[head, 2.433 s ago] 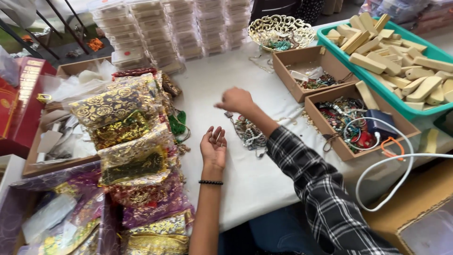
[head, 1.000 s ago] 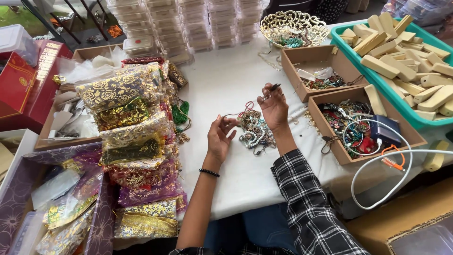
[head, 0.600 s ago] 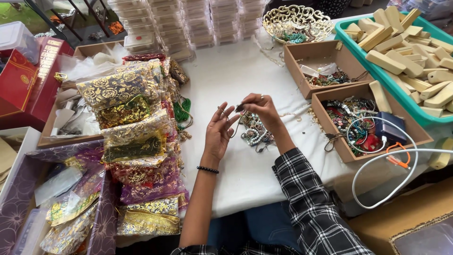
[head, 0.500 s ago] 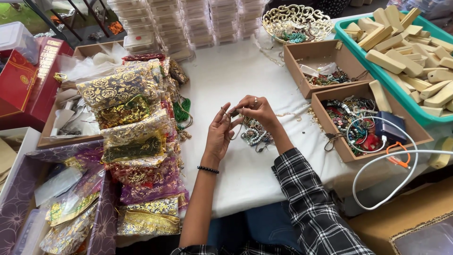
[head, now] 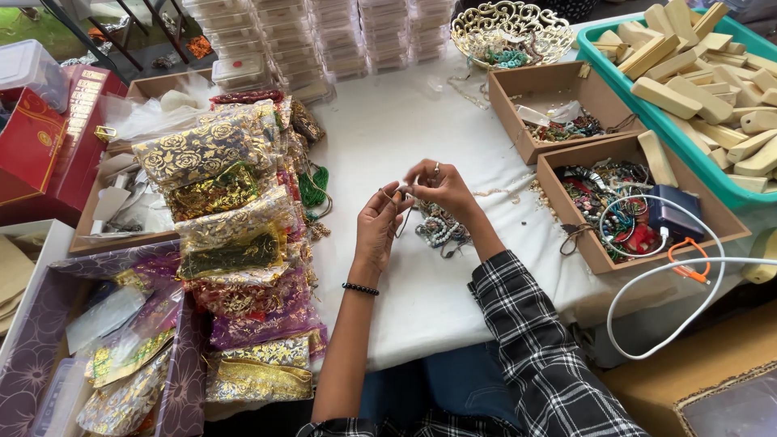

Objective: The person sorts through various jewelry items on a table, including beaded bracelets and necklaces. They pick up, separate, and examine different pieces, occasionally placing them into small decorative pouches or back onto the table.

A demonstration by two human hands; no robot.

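My left hand (head: 379,225) and my right hand (head: 439,184) meet above the white tablecloth (head: 421,291), fingertips pinched together on a thin dark cord (head: 399,212) that loops down between them. Just below and to the right of the hands lies a small heap of bead jewellery (head: 441,231). A black bead bracelet (head: 359,288) sits on my left wrist, and a ring shows on my right hand. My right arm wears a plaid sleeve.
Gold-patterned organza pouches (head: 222,194) are piled at the left. Two cardboard boxes of jewellery (head: 623,206) stand at the right, with a white cable (head: 647,279) over one. A teal tray of wooden blocks (head: 712,73), a gold filigree bowl (head: 511,28) and stacked clear boxes (head: 324,40) stand behind.
My right hand came back from the jewellery box side to the middle, and both hands closed together on the thin cord above the bead heap.
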